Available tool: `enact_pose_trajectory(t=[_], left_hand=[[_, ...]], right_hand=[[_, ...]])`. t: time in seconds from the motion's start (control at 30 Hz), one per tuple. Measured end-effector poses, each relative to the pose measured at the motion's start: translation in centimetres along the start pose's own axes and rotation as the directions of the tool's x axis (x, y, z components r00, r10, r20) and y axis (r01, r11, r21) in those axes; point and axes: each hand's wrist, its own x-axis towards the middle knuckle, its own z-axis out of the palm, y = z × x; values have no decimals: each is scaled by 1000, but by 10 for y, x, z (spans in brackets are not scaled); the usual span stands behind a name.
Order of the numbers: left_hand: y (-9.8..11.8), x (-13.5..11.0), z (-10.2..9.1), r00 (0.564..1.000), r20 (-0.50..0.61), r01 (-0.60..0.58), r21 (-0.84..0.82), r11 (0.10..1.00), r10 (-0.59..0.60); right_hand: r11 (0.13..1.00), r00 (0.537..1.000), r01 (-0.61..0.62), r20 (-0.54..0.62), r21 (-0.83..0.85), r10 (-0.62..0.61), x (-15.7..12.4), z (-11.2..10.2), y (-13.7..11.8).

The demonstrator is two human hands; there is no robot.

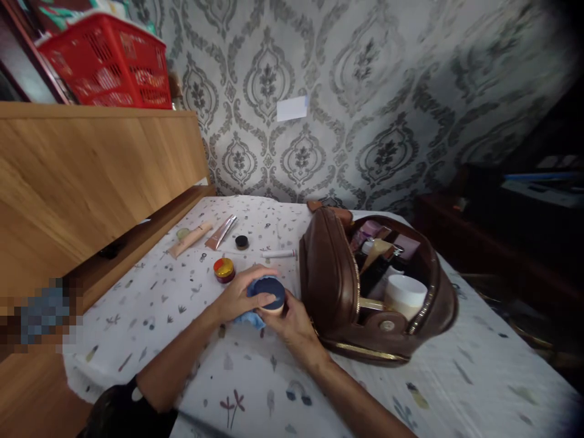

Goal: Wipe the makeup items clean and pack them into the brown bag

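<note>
- A squat round jar with a smooth, dark blue lid (270,288) sits in the person's hands, raised over the near middle of the surface.
- The left hand (238,297) curls around its left side, thumb laid across the lid, with a crumpled light blue cloth (252,320) bunched between palm and jar; the right hand (292,323) grips the right, near side.
- Just left and farther off stands a glossy red-and-gold round container (224,271); beyond it, a small black round pot (241,243).
- Farther left lie a shiny rose metallic tube (221,233), a matte peach tube (190,240) and a pale greenish disc (182,233).
- A slim white stick (278,254) lies between the black pot and the bag.
- On the right, a brown leather bag (326,274) gapes along gold zip teeth, packed with cosmetics and a wide white cylindrical jar (404,292).
- White fabric with small printed motifs (246,377) covers the surface, lightly creased.
- Grey damask wallpaper (269,73) backs the room, bearing a white rectangle (292,109).
- At left, a red latticed plastic basket (109,58) tops a wood-grained cabinet (95,176).
</note>
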Motion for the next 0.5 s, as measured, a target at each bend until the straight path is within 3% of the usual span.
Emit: enact_pose_trajectory(t=[0.17, 0.37, 0.5], left_hand=[[-2, 1, -3, 999, -35, -25, 2, 1000, 25], [-3, 1, -13, 985, 168, -39, 74, 996, 26], [-2, 1, -12, 990, 143, -4, 121, 993, -13]], right_hand=[[991, 996, 61, -63, -119, -69, 1, 0, -3], [970, 998, 40, -44, -239, -52, 1, -3, -9], [953, 994, 47, -84, -298, -75, 3, -1, -5]])
